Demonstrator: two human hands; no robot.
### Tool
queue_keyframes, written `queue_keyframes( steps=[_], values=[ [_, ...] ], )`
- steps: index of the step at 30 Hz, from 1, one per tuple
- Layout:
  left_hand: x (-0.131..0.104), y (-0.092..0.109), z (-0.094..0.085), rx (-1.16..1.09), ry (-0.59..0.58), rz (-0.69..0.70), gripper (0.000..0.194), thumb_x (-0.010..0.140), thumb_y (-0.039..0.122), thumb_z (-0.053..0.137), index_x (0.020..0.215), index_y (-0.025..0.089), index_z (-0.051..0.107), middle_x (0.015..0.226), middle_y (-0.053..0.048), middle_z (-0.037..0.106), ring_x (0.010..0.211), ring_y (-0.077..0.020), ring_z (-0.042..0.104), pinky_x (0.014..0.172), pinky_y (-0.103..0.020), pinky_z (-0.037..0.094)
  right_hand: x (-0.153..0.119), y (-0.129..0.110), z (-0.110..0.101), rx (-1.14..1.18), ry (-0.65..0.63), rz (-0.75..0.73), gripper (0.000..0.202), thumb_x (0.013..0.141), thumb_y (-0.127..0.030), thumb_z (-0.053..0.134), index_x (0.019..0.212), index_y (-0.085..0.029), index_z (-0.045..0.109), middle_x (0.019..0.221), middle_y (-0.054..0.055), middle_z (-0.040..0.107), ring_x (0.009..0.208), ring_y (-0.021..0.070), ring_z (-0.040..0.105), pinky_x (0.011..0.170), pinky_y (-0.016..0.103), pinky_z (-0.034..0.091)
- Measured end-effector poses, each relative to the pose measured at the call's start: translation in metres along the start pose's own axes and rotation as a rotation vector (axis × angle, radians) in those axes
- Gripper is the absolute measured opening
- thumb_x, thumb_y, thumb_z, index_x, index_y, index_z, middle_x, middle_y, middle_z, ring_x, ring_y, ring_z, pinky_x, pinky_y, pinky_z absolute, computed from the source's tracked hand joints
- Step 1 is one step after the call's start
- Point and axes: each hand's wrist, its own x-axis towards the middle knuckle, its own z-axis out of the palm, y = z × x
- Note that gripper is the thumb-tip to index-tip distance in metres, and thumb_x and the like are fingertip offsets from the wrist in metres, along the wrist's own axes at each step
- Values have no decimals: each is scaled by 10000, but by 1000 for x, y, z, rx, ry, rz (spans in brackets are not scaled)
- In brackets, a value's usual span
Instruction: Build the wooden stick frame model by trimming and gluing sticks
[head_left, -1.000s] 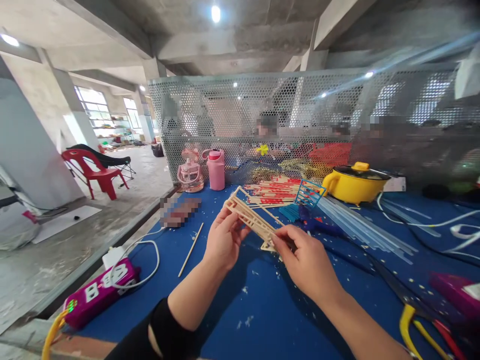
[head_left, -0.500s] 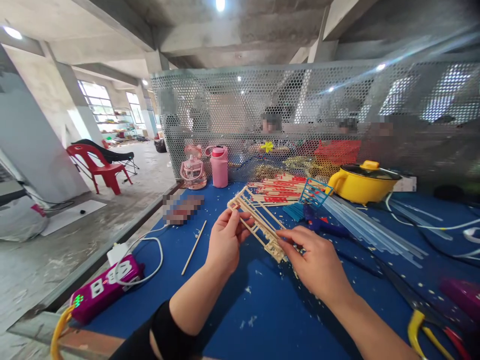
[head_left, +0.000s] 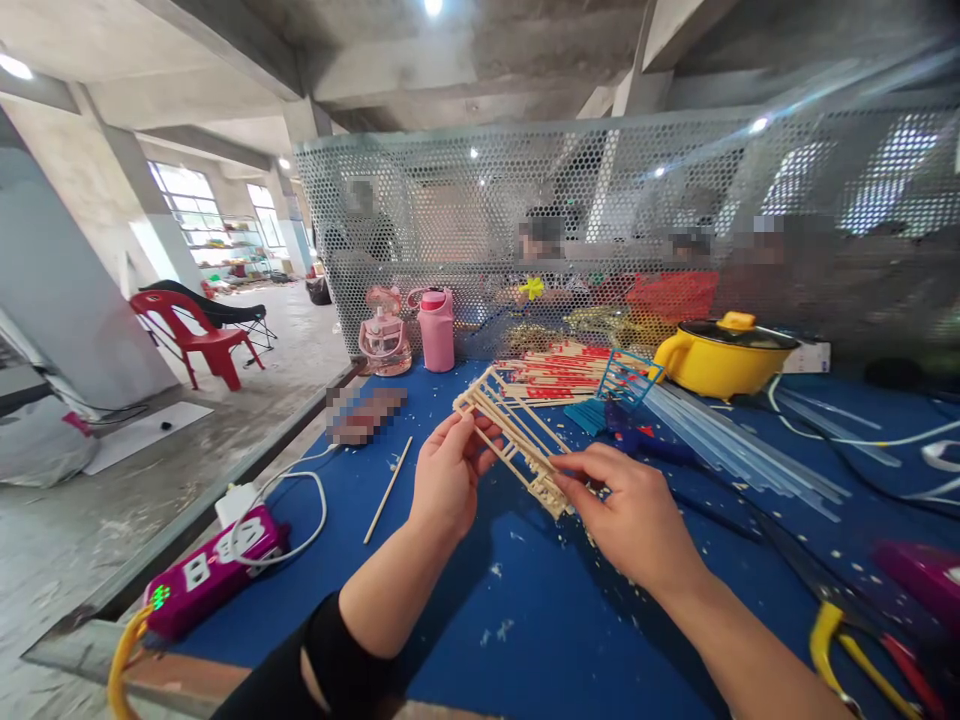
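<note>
A small frame of pale wooden sticks (head_left: 514, 440) is held tilted above the blue table between both hands. My left hand (head_left: 446, 470) pinches its far left corner, thumb on top. At the near right end, where short pieces are clustered, the fingers of my right hand (head_left: 619, 500) are closed on the frame; its fingertips partly hide that end. A loose wooden stick (head_left: 388, 490) lies on the table left of my left hand. Beyond the frame rests a pile of sticks with red markings (head_left: 559, 372), and a blue lattice piece (head_left: 628, 378) stands beside it.
A blue glue gun (head_left: 652, 448) and clear glue sticks (head_left: 739, 450) lie to the right, near a yellow pot (head_left: 727, 360). Yellow-handled pliers (head_left: 825, 640) sit at the near right. A purple power strip (head_left: 214, 575) is left. Pink bottles (head_left: 436, 330) stand before a perforated metal screen (head_left: 450, 220).
Both hands keep their hold on the stick frame, with hardly any movement. The whole view has shifted very slightly.
</note>
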Motion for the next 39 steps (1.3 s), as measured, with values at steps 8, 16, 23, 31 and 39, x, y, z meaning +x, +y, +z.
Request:
queue_keyframes(
  steps=[8, 16, 23, 31, 39],
  values=[
    [2, 1, -3, 18, -18, -9, 159, 816, 238, 581, 860, 104, 654, 793, -56, 674, 698, -125, 664, 612, -226, 558, 1, -1, -1, -11, 7, -17, 161, 819, -209, 584, 887, -228, 729, 745, 17, 655, 718, 166, 622, 647, 264, 458],
    [2, 1, -1, 32, -23, 0, 172, 798, 249, 600, 866, 107, 668, 849, -74, 685, 744, -134, 660, 630, -236, 559, 1, -3, -2, -22, 12, -25, 164, 816, -201, 584, 883, -224, 732, 734, 20, 656, 701, 166, 625, 632, 260, 461],
    [2, 0, -3, 39, -39, 6, 189, 794, 257, 608, 905, 117, 668, 947, -82, 680, 829, -150, 653, 659, -247, 565, 1, -3, -2, -10, 5, -28, 162, 819, -200, 585, 879, -223, 733, 723, 13, 649, 683, 155, 618, 635, 255, 460],
    [4, -1, -4, 35, -53, 1, 193, 809, 263, 588, 902, 116, 670, 917, -81, 694, 805, -148, 667, 671, -250, 567, 0, -4, -2, -30, 7, -36, 165, 813, -194, 581, 862, -221, 736, 730, 21, 662, 682, 160, 626, 630, 258, 466],
    [2, -1, -3, 47, -56, 10, 203, 811, 278, 589, 898, 115, 673, 906, -87, 706, 801, -152, 679, 679, -249, 566, -4, -6, 1, -113, 23, -99, 152, 815, -204, 580, 840, -219, 729, 726, 29, 662, 718, 177, 627, 646, 278, 456]
  ],
)
